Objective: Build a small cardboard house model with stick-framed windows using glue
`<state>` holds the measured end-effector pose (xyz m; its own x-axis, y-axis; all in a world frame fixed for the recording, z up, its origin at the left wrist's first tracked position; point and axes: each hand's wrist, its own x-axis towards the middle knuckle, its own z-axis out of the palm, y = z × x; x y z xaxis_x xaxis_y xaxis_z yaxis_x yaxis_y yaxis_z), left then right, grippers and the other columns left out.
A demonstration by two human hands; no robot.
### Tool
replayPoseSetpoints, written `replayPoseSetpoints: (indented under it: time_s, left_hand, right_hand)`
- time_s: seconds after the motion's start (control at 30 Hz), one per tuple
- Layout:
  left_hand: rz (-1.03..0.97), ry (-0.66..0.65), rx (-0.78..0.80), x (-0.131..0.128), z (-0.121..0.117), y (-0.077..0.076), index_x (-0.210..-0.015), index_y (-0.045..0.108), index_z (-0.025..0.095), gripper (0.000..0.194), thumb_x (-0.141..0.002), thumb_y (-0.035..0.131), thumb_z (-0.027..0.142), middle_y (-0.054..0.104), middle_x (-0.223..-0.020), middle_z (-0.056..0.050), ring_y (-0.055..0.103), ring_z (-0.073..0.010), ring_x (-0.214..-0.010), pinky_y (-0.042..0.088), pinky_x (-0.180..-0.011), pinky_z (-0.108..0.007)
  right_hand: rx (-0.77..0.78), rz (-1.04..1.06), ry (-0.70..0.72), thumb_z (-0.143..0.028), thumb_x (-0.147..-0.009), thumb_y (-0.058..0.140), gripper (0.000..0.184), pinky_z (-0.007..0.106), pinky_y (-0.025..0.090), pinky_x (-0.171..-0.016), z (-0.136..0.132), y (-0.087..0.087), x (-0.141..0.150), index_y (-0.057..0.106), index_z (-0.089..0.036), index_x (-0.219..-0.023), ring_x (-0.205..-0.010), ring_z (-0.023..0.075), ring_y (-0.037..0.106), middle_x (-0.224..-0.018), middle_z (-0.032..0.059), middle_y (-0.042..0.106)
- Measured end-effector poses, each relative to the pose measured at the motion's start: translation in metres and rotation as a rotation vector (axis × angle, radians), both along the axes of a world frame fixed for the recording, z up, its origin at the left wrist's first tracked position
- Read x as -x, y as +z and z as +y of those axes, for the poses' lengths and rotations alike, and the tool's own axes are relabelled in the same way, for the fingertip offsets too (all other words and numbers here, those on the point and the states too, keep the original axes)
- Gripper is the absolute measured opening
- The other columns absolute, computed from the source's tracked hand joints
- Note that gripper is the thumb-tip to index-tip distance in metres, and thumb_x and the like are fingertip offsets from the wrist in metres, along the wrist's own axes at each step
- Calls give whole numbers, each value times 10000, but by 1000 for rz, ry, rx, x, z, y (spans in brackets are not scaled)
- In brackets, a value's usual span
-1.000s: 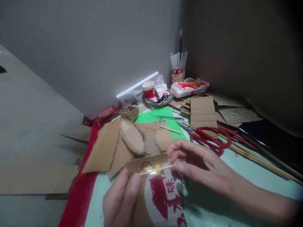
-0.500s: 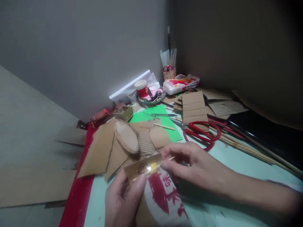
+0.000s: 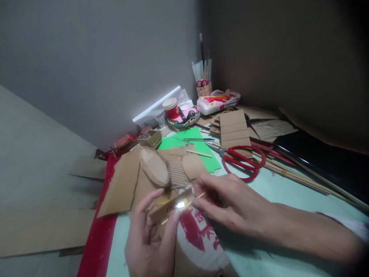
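My left hand (image 3: 147, 238) is low in the middle, thumb and fingers pinching a small cardboard strip (image 3: 168, 206) that carries a thin wooden stick (image 3: 184, 204) and a shiny yellow spot. My right hand (image 3: 227, 202) comes in from the right, its fingertips pinched on the stick's right end, right against the strip. Under both hands lies a piece of cardboard with a red and white print (image 3: 196, 238). Just beyond them a boat-shaped corrugated cardboard piece (image 3: 154, 166) rests on flat cardboard sheets.
Red scissors (image 3: 242, 161) and several long bamboo sticks (image 3: 300, 179) lie to the right. A green sheet (image 3: 190, 148), a red paper cup (image 3: 172, 108), a pen holder (image 3: 203, 86) and a plastic packet (image 3: 217, 102) stand at the back. Large cardboard sheets (image 3: 37, 227) lie on the left.
Both hands with the strip and stick have shifted slightly left and the strip is tilted more. My left fingers have spread a little around the strip. The camera has turned a bit.
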<state>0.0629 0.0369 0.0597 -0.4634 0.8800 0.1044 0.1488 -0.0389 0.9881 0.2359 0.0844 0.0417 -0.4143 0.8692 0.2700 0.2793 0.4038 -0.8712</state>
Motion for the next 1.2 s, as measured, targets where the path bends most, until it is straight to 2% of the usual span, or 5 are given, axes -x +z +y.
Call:
replayPoseSetpoints:
  time_s: [0.17,0.4,0.57,0.67,1.2]
  left_hand:
    - [8,16,-28,-2,-1,-1,-1095,685,270,491,-674,934,228,824,-844,12,801,-145,-757,601,-692,-112]
    - [126,14,-111,8,1,-17,-1149,727,267,471,-711,899,272,824,-1172,-77,816,-232,-943,653,-809,-239]
    - [481,9,-297,15,0,-26,-1209,763,430,437,-840,787,199,843,-1125,95,807,-135,-959,609,-865,-175]
    - [590,-136,-383,19,0,-26,-1207,755,493,458,-895,726,158,829,-1138,145,797,-117,-935,598,-914,-207]
    - [812,-246,-412,35,7,-29,-972,745,308,129,-916,733,192,775,-869,88,705,-76,-756,504,-790,-150]
  right_hand:
    - [-92,-18,17,-239,-969,554,164,250,307,-528,-3,1,-2,499,-230,-815,-539,114,418,-625,-67,490]
    - [-130,-58,41,-216,-976,526,182,253,301,-555,-2,2,-1,521,-215,-794,-565,118,424,-647,-52,487]
    - [-121,-103,65,-228,-988,517,274,255,282,-569,0,4,-4,445,-214,-724,-588,117,401,-649,-45,463]
    - [-125,-121,84,-240,-1014,495,298,258,287,-584,3,3,-5,428,-216,-725,-604,120,396,-666,-44,466]
    - [-267,-115,160,-181,-999,472,232,269,278,-571,2,2,-5,398,-228,-784,-605,117,403,-703,-48,458]
